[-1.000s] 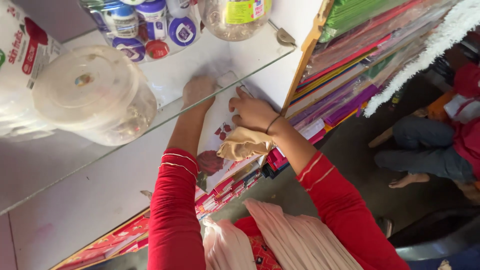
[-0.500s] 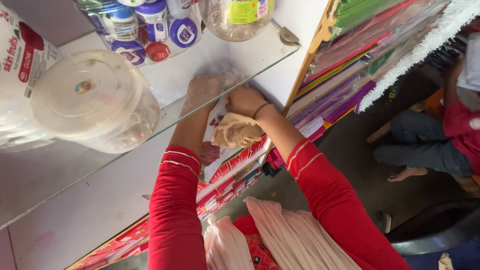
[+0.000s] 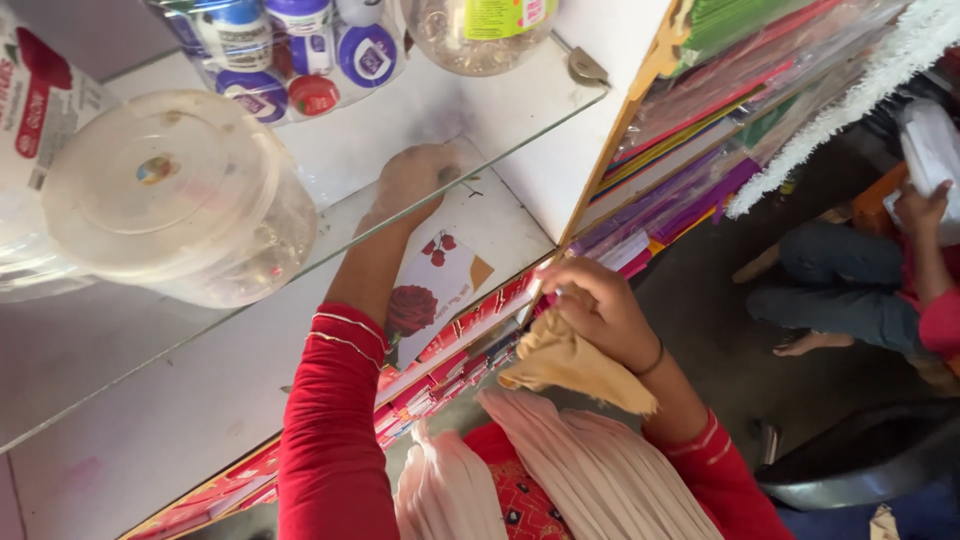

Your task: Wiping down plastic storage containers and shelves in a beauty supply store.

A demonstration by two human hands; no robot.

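the right hand [image 3: 600,315] grips a crumpled tan cloth [image 3: 575,365] just off the shelf [image 3: 500,215] edge; the left hand [image 3: 415,180] lies flat under the glass [image 3: 340,140], open space right

A glass shelf [image 3: 420,110] is holding a big clear plastic tub with a white lid [image 3: 170,195]. Beside the tub, farther along the glass, a pack of small bottles with blue and red caps [image 3: 290,50] is sitting, and past that a round clear jar [image 3: 478,35] is standing near the metal clip [image 3: 585,68] at the shelf's corner. Below the tub, a white shelf [image 3: 180,400] is carrying a white card with a red rose and cherries [image 3: 435,290]. The left hand [image 3: 415,180] is resting on this white shelf, above the card.
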